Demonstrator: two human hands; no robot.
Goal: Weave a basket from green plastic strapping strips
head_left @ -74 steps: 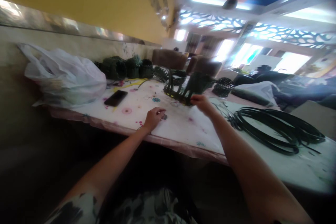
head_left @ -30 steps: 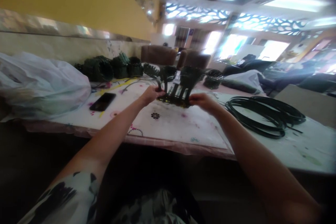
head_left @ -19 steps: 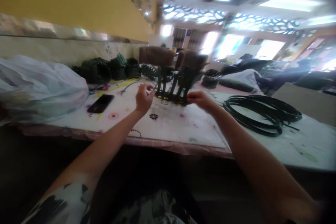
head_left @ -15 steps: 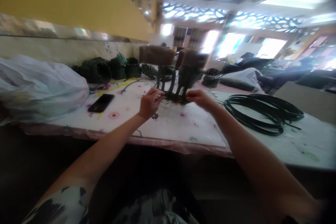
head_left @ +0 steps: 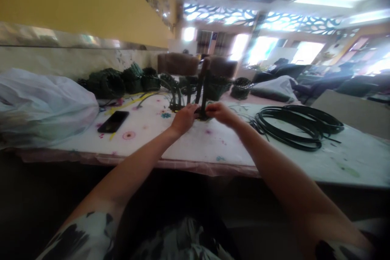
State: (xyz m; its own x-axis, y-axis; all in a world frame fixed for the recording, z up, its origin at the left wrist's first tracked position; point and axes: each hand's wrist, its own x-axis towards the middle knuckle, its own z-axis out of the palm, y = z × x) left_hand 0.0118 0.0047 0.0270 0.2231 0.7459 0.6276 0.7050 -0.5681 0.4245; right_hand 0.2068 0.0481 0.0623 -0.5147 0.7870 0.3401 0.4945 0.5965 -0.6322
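Observation:
A dark woven basket base [head_left: 174, 107] with upright strips lies on the flowered tablecloth, straight ahead of me. My left hand [head_left: 184, 118] has its fingers closed on the near edge of this weave. Close beside it, my right hand [head_left: 219, 113] pinches the same edge around a standing strip [head_left: 203, 91]. The strips rise in front of the chair backs, and their upper ends blur into them. Fingertips and the exact strip in each are partly hidden.
Several dark green woven baskets [head_left: 108, 83] line the back. A white plastic bag [head_left: 42, 107] and black phone [head_left: 113, 122] lie left. Coiled dark strips [head_left: 289, 146] rest on the right of the table [head_left: 201, 146]. Two brown chair backs [head_left: 178, 64] stand behind.
My left hand has moved right, closer to my right hand. The weave has shifted or turned, with several strips now standing left of my left hand. The view has swung slightly.

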